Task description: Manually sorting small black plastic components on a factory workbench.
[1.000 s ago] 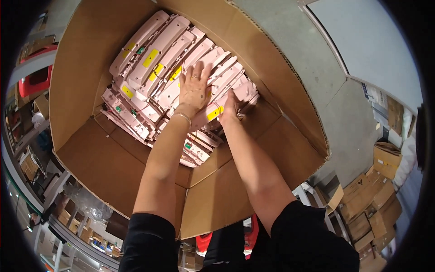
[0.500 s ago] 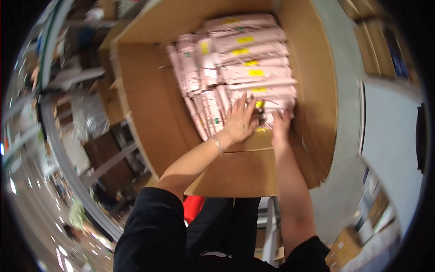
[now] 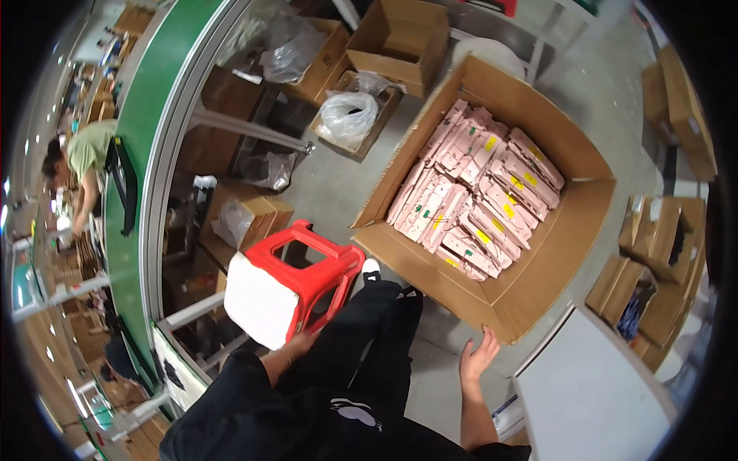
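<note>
Moved: both hands, out of the cardboard carton (image 3: 569, 238) and clear of the pink parts (image 3: 492, 215). Right hand (image 3: 478, 359): fingers loosely spread, empty, fingertips at the carton's near rim, contact unclear. Left hand (image 3: 301, 344): at the edge of a red stool (image 3: 311, 280), partly hidden; finger opening and grip cannot be told. Pink parts: packed in rows inside the carton, yellow labels (image 3: 490, 144) visible.

Worn on a person's head, the left fisheye camera of a side-by-side pair looked down over the wearer's dark trousers (image 3: 361, 338), an open carton (image 3: 550, 269) near, right of centre, a green workbench (image 3: 161, 84) bending along the left rim.
</note>
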### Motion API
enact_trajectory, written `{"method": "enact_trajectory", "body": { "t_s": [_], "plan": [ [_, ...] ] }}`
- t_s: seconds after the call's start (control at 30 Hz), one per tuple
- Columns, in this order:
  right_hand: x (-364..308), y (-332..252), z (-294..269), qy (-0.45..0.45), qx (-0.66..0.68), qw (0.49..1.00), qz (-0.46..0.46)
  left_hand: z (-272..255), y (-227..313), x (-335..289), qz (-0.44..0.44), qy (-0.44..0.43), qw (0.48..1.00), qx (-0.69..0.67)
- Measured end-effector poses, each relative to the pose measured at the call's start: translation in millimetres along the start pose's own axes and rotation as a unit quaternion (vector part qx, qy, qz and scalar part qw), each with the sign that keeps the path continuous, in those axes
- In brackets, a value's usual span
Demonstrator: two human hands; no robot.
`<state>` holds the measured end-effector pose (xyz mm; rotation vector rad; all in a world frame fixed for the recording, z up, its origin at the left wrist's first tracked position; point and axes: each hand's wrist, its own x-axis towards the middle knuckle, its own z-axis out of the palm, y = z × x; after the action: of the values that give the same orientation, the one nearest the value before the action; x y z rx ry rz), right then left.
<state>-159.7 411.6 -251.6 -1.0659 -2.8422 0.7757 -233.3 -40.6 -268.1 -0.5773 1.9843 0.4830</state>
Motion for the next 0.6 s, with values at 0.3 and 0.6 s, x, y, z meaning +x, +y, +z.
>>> {"method": "enact_trajectory", "body": {
  "t_s": [0.3, 0.6],
  "plan": [
    [6, 6, 23, -0.053, -0.178, 0.974, 0.129, 14, -4, -50, -0.166, -0.226, 0.910, -0.304],
    [154, -231, 38, -0.034, 0.250, 0.966, -0.063, 17, 21, 16, 0.065, -0.187, 0.979, -0.049]
  ]
}}
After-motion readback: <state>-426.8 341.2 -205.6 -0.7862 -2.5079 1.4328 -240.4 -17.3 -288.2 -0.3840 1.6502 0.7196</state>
